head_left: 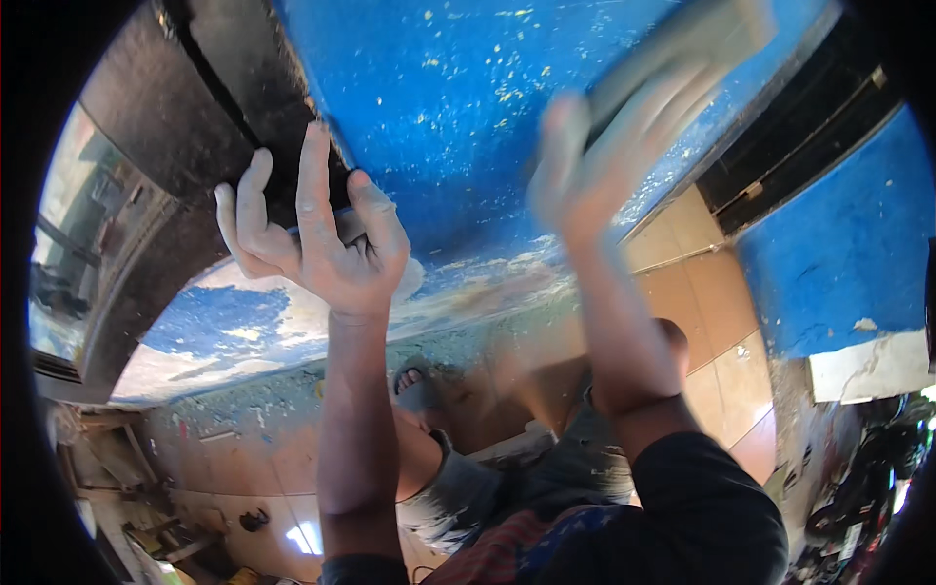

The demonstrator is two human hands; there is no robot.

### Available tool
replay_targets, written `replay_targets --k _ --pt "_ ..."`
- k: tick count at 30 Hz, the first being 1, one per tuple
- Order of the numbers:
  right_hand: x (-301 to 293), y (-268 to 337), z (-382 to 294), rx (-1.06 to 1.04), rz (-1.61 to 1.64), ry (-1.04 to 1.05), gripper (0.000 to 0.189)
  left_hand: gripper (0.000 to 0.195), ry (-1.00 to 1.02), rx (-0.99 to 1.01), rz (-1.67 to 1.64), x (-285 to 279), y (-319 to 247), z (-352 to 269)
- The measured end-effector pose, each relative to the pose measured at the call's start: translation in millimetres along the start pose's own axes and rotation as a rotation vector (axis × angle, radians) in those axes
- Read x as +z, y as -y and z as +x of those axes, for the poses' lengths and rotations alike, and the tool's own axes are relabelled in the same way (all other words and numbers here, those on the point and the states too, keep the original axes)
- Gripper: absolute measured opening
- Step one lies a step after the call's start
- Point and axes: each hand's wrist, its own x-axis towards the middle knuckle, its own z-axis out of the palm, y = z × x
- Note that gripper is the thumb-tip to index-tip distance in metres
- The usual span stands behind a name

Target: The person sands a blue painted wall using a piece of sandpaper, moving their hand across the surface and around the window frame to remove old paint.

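My left hand is raised palm up beside the dark window frame, its dusty fingers apart and nothing in it. At the upper right, my right hand, blurred and dusty too, grips a flat, dark block-like tool against or just over the blue painted wall; contact cannot be told. The wall shows many yellow and white specks where paint is worn. Lower down, its surface is patchy white and blue.
Tiled floor lies below, with paint flakes along the wall's foot. A wooden stand is at the lower left. To the right are a dark door frame and another blue wall section. A motorcycle-like object stands at the far right.
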Motion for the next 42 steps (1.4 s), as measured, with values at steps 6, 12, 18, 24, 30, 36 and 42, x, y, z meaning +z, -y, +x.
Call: replay_targets --k 6,12,18,24,30,36,42 --pt "-20 63 -191 0.100 0.088 0.402 0.108 0.041 -0.090 0.037 0.006 11 -4 3" --pt "-6 -4 25 -0.116 0.081 -0.131 0.106 0.043 -0.002 0.066 0.027 2 5 -3" --pt "-4 41 -48 0.191 0.041 0.020 0.101 0.047 -0.060 0.022 -0.011 11 -5 -2" --pt "-26 67 -175 0.058 0.179 0.367 0.101 0.047 -0.045 0.016 0.030 7 -10 2" --pt "0 26 73 0.092 -0.006 -0.138 0.092 0.043 0.054 0.065 0.047 -5 7 -5" --pt "-6 57 -90 0.058 0.024 0.241 0.097 0.045 -0.007 0.072 0.044 5 8 -1" --pt "-10 96 -164 0.128 0.243 0.285 0.105 0.043 -0.011 0.013 0.019 1 1 1"
